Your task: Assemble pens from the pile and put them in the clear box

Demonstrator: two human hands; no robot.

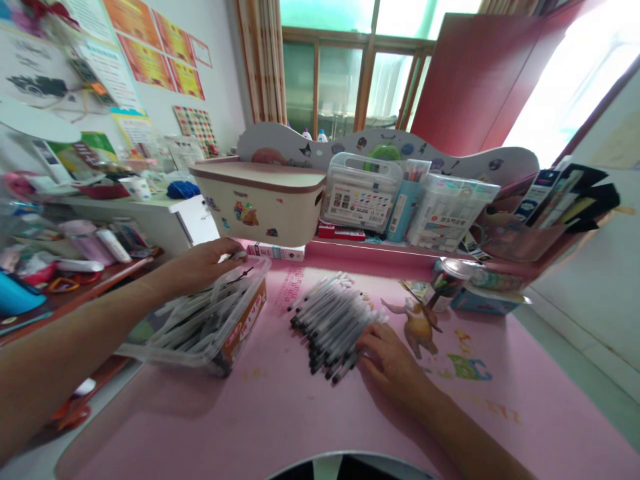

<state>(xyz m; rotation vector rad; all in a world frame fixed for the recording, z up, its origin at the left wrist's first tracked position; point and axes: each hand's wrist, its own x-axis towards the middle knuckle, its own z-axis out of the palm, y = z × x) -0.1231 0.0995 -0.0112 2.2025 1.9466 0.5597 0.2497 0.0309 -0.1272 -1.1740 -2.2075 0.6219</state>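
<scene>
My left hand (213, 267) is over the far rim of a clear plastic box (207, 357) on the left of the desk. Its fingers are closed around a small pale piece at the fingertips, too small to make out. Inside the box lie many loose pens (200, 320) in clear and grey barrels. A heap of similar pens (327, 327), dark tips toward me, lies side by side on the pink desk in the middle. My right hand (385, 353) rests against the heap's right side, thumb and fingers apart, fingertips touching the pens.
Behind, a shelf holds a lidded cream bin (265, 203), a clear marker case (363, 193), a blue pen pack (400, 210) and another marker pack (447, 213). At right stand a jar (447, 280), a blue box (485, 300) and a pen holder (525, 237).
</scene>
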